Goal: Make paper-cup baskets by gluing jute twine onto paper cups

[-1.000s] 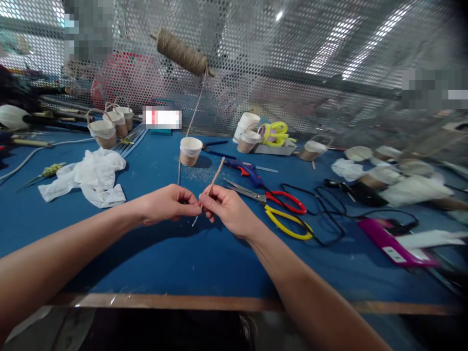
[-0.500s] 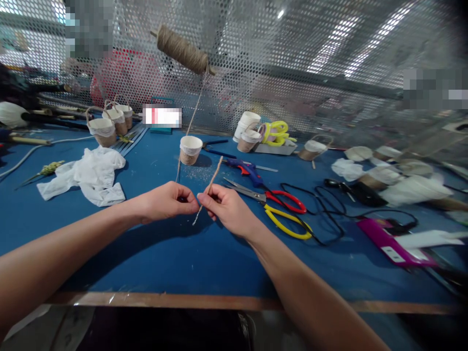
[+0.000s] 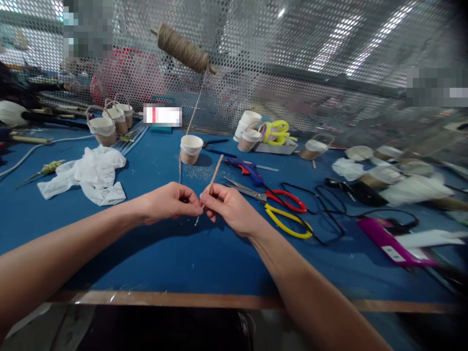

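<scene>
A thin tan cord (image 3: 216,172) slanted up from the right hand (image 3: 228,207), over the middle of the blue table (image 3: 190,268). I saw that hand pinching it between thumb and fingers. The left hand (image 3: 168,202) was close against the right, its fingertips at the cord's lower part; I could not tell whether they were closed on it. Just beyond, a white-rimmed cup (image 3: 190,152) stood upright. Twine (image 3: 196,107) ran from a spool (image 3: 183,48) above, past the cup, and out of my sight behind the left hand. To the right lay a blue glue gun (image 3: 251,173) and scissors (image 3: 261,196); to the left, a crumpled white cloth (image 3: 95,171).
</scene>
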`<state>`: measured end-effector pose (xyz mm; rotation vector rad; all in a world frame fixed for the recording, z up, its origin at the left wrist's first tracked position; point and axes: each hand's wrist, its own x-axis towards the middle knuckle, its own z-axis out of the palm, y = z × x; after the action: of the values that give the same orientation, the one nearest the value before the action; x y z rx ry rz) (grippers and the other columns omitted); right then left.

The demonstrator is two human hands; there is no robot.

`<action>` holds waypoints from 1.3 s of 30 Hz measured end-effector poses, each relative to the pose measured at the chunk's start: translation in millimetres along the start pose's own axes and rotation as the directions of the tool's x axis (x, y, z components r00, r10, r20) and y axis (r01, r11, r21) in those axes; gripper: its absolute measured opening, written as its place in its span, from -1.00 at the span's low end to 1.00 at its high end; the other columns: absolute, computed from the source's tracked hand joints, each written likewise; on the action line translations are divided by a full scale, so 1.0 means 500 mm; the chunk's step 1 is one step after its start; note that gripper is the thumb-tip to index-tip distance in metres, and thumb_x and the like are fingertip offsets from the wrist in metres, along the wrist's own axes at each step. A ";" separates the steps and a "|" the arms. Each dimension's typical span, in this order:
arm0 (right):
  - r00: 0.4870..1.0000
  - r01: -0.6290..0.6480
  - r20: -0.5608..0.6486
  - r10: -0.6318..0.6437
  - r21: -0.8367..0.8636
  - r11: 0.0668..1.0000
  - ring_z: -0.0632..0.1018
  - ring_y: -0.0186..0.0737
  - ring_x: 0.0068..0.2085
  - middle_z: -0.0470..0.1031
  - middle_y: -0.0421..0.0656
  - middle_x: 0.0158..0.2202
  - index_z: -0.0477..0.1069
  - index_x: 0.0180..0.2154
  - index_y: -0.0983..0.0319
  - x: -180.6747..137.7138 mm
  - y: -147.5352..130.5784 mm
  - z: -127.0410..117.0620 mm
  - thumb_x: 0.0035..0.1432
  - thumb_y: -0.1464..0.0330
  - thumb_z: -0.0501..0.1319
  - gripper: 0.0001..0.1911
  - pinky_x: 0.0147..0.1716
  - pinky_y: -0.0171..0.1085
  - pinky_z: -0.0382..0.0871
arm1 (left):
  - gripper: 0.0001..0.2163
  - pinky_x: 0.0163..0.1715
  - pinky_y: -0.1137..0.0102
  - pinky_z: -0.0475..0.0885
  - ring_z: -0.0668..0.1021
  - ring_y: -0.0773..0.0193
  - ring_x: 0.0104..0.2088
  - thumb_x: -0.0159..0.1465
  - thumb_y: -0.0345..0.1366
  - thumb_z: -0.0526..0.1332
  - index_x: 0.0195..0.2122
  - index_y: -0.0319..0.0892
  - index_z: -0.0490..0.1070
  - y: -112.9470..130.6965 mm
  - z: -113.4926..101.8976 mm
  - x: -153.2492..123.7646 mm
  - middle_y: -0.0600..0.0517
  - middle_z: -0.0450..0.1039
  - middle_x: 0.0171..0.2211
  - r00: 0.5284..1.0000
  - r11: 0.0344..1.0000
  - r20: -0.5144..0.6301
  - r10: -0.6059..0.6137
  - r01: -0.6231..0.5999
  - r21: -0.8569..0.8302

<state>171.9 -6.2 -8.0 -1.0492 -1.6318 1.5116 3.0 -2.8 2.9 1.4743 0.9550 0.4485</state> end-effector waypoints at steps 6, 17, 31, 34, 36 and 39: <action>0.998 -0.007 -0.057 0.002 -0.077 0.997 0.26 -0.47 -0.62 0.21 -0.34 -0.66 0.24 -0.48 0.26 0.003 0.004 -0.001 0.02 0.17 0.18 -0.72 -0.64 -0.41 0.17 | -0.82 -0.62 0.50 0.08 0.18 0.47 -0.60 0.05 -0.21 0.16 -0.51 -0.25 0.32 -0.001 -0.009 0.000 0.16 0.20 -0.60 0.999 0.992 -0.013 0.038 -0.036 0.117; 0.989 -0.006 -0.141 -0.035 -0.276 0.961 0.27 -0.44 -0.64 0.25 -0.30 -0.65 0.24 -0.52 0.25 0.000 -0.001 0.009 0.04 0.17 0.15 -0.71 -0.64 -0.38 0.15 | -0.80 -0.63 0.49 0.03 0.14 0.47 -0.63 0.04 -0.19 0.18 -0.54 -0.24 0.29 -0.002 0.003 0.002 0.19 0.15 -0.65 0.998 0.994 -0.055 0.007 -0.001 0.113; 0.994 0.044 -0.085 -0.062 -0.201 0.979 0.27 -0.45 -0.60 0.21 -0.32 -0.62 0.23 -0.46 0.24 0.001 -0.002 0.001 0.07 0.20 0.12 -0.76 -0.61 -0.39 0.20 | -0.79 -0.66 0.50 0.07 0.20 0.48 -0.65 0.05 -0.17 0.19 -0.56 -0.22 0.30 -0.010 -0.010 0.003 0.17 0.18 -0.64 1.000 1.000 -0.026 0.005 -0.004 0.030; 0.995 0.031 -0.083 -0.052 -0.240 0.970 0.26 -0.45 -0.62 0.21 -0.32 -0.63 0.23 -0.46 0.24 0.001 -0.001 0.000 0.08 0.20 0.11 -0.76 -0.61 -0.38 0.19 | -0.81 -0.64 0.50 0.09 0.20 0.47 -0.63 0.06 -0.21 0.17 -0.57 -0.22 0.28 -0.004 -0.010 0.000 0.18 0.17 -0.62 1.000 0.999 -0.017 0.015 -0.014 0.050; 0.995 0.019 -0.090 -0.045 -0.272 0.962 0.26 -0.45 -0.63 0.21 -0.32 -0.64 0.22 -0.46 0.24 0.001 -0.002 0.000 0.09 0.20 0.10 -0.76 -0.62 -0.38 0.18 | -0.82 -0.63 0.50 0.10 0.19 0.47 -0.62 0.06 -0.23 0.16 -0.58 -0.22 0.27 0.000 -0.007 0.000 0.18 0.16 -0.62 1.000 0.997 -0.020 0.018 -0.017 0.072; 0.993 0.016 -0.102 -0.053 -0.337 0.941 0.26 -0.43 -0.63 0.21 -0.32 -0.65 0.24 -0.46 0.24 -0.001 -0.003 0.001 0.09 0.19 0.09 -0.75 -0.63 -0.37 0.16 | -0.81 -0.63 0.50 0.11 0.18 0.46 -0.62 0.06 -0.21 0.15 -0.57 -0.23 0.28 0.003 -0.003 0.000 0.18 0.16 -0.62 0.999 0.996 -0.029 0.014 -0.011 0.093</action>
<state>171.3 -6.8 -6.8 -1.2534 -1.8603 1.1526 2.4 -1.6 4.3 1.5618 1.0022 0.4410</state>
